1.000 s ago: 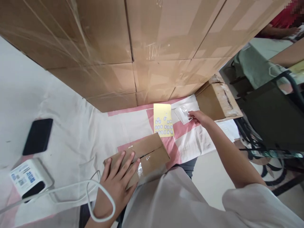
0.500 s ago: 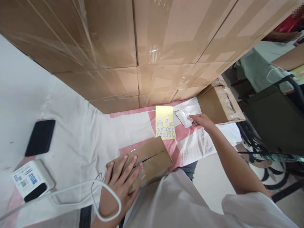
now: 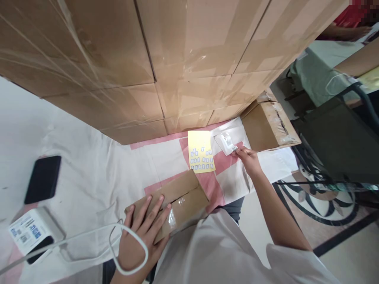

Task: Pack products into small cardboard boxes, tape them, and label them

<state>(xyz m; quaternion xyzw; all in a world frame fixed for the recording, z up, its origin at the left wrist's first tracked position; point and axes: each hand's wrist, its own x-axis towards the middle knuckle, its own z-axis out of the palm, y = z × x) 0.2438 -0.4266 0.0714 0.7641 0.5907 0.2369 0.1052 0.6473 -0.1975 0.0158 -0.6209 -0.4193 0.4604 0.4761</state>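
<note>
My left hand [image 3: 145, 227] lies on a small brown cardboard box [image 3: 189, 199], fingers spread over its top and thumb along the near side. A strip of clear tape shines on the box beside my fingertips. My right hand [image 3: 248, 157] is closed in a pinch at the front tip of a white tape dispenser [image 3: 225, 142]. Whether a strip of tape lies between those fingers is too small to make out. Between box and dispenser is a yellow sheet [image 3: 200, 152] with rows of small blue-outlined labels.
Large taped cartons [image 3: 189, 51] form a wall behind the cloth-covered table [image 3: 85, 177]. An open carton [image 3: 266, 122] stands at right, near a dark chair [image 3: 340, 146]. At left are a black phone [image 3: 43, 179], a white device [image 3: 31, 232] and a white cable [image 3: 89, 232]. Another person [image 3: 343, 29] sits beyond.
My right fingers have moved from over the dispenser's roll to its front tip. My left hand stays on the box. The whole view has shifted slightly.
</note>
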